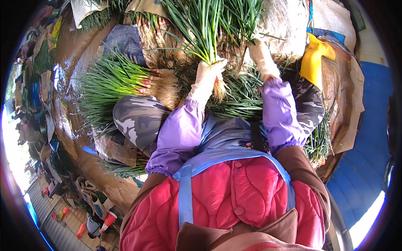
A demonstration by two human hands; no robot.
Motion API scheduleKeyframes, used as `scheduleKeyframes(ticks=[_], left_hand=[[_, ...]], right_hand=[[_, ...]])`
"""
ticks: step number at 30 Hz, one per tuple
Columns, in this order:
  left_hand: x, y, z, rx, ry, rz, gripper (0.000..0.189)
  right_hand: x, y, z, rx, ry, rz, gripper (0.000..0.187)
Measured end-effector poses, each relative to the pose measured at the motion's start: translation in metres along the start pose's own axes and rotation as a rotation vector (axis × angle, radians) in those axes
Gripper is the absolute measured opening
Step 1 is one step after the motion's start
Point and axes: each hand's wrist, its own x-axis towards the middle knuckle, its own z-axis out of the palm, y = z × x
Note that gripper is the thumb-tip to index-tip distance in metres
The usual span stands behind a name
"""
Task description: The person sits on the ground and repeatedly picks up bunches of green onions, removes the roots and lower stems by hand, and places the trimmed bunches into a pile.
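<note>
My left hand, in a pale glove, is closed around a bunch of green onions. Their long leaves point away from me, and the reddish bases and pale roots hang below my fist. To its right, my gloved right hand reaches into the leaves of other upright green onions; its fingertips are partly hidden, so its hold is unclear. A pile of green onions lies beside my left knee, with its roots towards the middle. Loose green leaves lie between my legs, under my forearms.
Root-covered bundles stand ahead, beside a pale wrapped bundle. A yellow boot is on the right, next to brown sheeting. Wet ground lies left. Farther left are more bundles and a red-and-white cone.
</note>
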Motion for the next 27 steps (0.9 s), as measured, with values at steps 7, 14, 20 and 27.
scheduleKeyframes(ticks=[7, 14, 20, 27], left_hand=[[-0.008, 0.006, 0.007, 0.055, -0.259, -0.211, 0.018], [-0.007, 0.020, -0.005, -0.157, -0.426, -0.347, 0.023], [-0.041, 0.031, -0.002, -0.297, -0.768, -0.191, 0.018], [-0.033, 0.055, -0.015, -0.421, -0.387, -0.026, 0.032]], right_hand=[[-0.074, -0.035, 0.006, -0.164, 0.114, -0.386, 0.025], [-0.064, -0.036, 0.019, 0.320, 0.016, -0.252, 0.029], [-0.029, 0.019, -0.002, 0.801, 0.264, 0.000, 0.029], [-0.051, 0.036, -0.042, -0.964, -1.183, -0.509, 0.024]])
